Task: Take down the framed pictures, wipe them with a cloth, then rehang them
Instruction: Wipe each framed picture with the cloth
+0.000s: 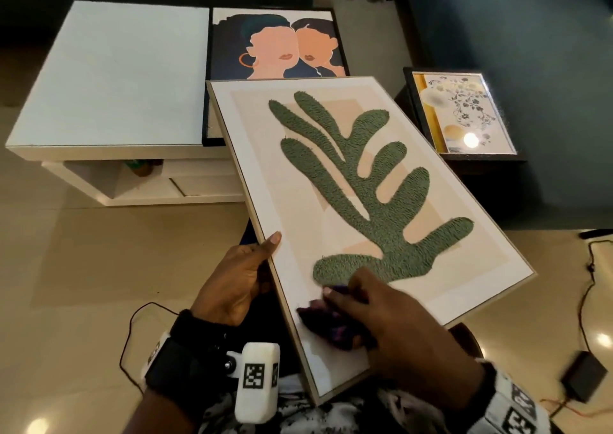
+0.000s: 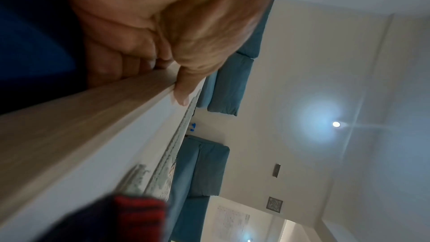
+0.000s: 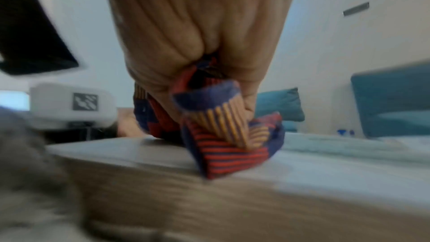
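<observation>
Left hand [image 1: 232, 284] grips the leaf picture [image 1: 361, 181] by its side edge, tilted across the lap, while the right hand [image 1: 394, 331] clenches a striped cloth [image 1: 326, 329] against the lower corner. One-sided hold there: press too hard and the frame could pivot, slipping to the floor or knocking the two pictures [image 1: 278, 45] on the table [image 1: 109, 78].

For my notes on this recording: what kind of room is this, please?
Most likely a home living room. A teal sofa with cushions stands against the wall, a low white coffee table sits on a glossy tiled floor, and framed pictures lie on it.
</observation>
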